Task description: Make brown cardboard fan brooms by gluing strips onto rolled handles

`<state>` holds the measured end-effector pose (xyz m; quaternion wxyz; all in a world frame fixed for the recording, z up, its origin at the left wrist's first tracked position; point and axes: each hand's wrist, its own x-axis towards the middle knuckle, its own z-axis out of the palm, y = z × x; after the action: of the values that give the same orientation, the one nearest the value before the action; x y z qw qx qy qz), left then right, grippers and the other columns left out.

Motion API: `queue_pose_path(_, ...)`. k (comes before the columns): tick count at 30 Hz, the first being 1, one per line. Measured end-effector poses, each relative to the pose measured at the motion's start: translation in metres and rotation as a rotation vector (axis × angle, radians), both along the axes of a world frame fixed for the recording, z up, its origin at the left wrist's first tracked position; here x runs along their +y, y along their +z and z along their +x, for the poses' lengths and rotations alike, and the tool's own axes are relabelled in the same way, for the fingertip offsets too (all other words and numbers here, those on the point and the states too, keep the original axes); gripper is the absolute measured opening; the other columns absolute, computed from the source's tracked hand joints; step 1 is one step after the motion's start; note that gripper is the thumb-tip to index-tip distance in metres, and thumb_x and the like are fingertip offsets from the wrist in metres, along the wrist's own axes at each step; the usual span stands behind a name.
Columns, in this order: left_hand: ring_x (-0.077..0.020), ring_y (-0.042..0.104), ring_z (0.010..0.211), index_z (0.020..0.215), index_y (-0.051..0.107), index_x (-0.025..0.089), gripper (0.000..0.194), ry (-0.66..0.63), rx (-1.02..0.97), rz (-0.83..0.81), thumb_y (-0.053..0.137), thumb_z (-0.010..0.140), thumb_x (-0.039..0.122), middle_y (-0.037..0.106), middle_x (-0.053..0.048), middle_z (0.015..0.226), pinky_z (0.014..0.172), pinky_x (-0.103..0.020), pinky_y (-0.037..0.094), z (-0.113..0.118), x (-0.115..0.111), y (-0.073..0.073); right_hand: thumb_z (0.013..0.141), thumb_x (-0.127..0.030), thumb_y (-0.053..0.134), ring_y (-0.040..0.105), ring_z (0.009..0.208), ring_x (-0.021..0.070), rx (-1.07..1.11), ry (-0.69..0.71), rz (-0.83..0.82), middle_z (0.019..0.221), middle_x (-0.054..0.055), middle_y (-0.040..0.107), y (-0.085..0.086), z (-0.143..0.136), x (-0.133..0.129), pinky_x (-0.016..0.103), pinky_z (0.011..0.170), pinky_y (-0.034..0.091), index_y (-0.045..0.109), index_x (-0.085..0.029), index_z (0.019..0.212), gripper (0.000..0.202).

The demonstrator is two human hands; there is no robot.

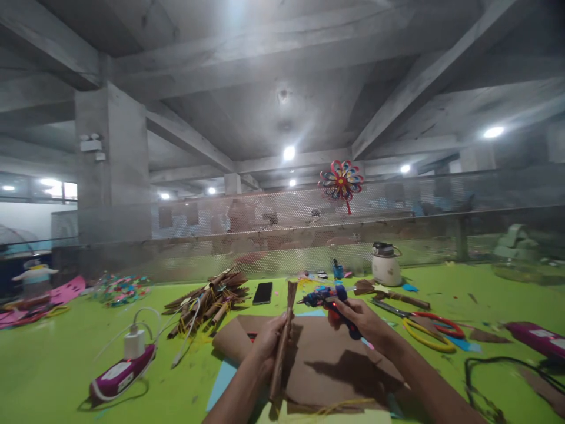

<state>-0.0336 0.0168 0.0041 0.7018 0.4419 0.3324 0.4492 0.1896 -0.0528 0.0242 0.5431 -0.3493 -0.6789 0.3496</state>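
My left hand is closed around a rolled brown paper tube, held nearly upright with its top leaning slightly right. My right hand grips a dark blue glue gun, its nozzle pointing left toward the upper part of the tube, a small gap apart. A red light glows on the gun, and a pinkish stick end shows under the hand. Beneath both hands lies a sheet of brown kraft paper, curled at its left side, over pieces of light blue paper.
Left of centre is a pile of brown paper rolls beside a black phone. A purple power strip with a white charger stands at left. To the right are scissors, a cream bottle and another purple strip.
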Motion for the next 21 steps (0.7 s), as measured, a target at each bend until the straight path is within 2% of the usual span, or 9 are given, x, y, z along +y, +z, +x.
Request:
queue_pose_path(4, -0.0079, 0.049, 0.040, 0.083, 0.059, 0.013, 0.015, 0.001, 0.013, 0.080, 0.062, 0.076, 0.026, 0.052, 0.003, 0.051, 0.042, -0.017, 0.041, 0.000, -0.001, 0.001, 0.082, -0.057, 0.044, 0.055, 0.061, 0.0138, -0.037, -0.001, -0.002, 0.064, 0.005, 0.060, -0.001, -0.003, -0.002, 0.028, 0.061, 0.041, 0.063, -0.011, 0.071, 0.051)
queue_pose_path(11, -0.0077, 0.048, 0.039, 0.082, 0.059, 0.014, 0.015, -0.026, 0.043, 0.062, 0.060, 0.077, 0.028, 0.053, 0.002, 0.051, 0.039, -0.017, 0.038, 0.000, -0.002, 0.001, 0.082, -0.058, 0.045, 0.054, 0.061, 0.0129, -0.010, -0.019, 0.003, 0.066, 0.005, 0.060, -0.001, -0.007, -0.007, 0.027, 0.064, 0.042, 0.062, -0.012, 0.071, 0.050)
queue_pose_path(21, -0.0063, 0.045, 0.040, 0.084, 0.059, 0.013, 0.017, -0.037, 0.041, 0.138, 0.061, 0.076, 0.028, 0.052, 0.003, 0.052, 0.039, -0.017, 0.035, 0.001, -0.003, 0.004, 0.083, -0.057, 0.042, 0.054, 0.059, 0.0136, -0.050, 0.001, 0.007, 0.063, 0.005, 0.060, 0.002, -0.006, -0.014, 0.028, 0.063, 0.041, 0.062, -0.013, 0.068, 0.051)
